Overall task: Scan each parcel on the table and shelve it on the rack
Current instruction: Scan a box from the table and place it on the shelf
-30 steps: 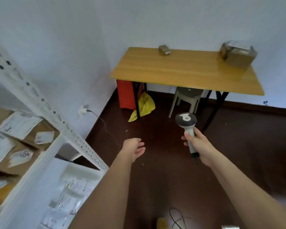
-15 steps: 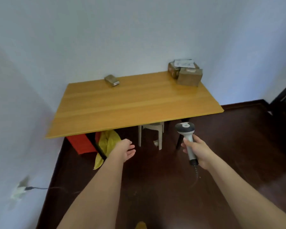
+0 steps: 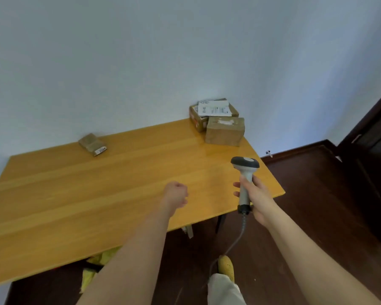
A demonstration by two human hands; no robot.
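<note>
A wooden table [image 3: 110,194] stands against the white wall. At its far right corner sit two cardboard parcels: a plain brown box [image 3: 224,130] in front and a box with a white label [image 3: 213,107] behind it. A small flat parcel [image 3: 92,144] lies near the far left edge. My right hand [image 3: 254,197] grips the handle of a grey-and-white barcode scanner [image 3: 245,166], upright above the table's right front part. My left hand [image 3: 176,194] hovers over the table with fingers loosely curled, holding nothing. The rack is out of view.
A dark door [image 3: 374,139] stands at the right. Dark wooden floor [image 3: 306,205] lies right of the table. The scanner's cable [image 3: 233,243] hangs down toward my leg and yellow slipper [image 3: 226,266]. Yellow material [image 3: 101,260] shows under the table.
I have come up to the table; the view now looks down on it from close by. Both hands have moved out over the tabletop, the right still holding the scanner.
</note>
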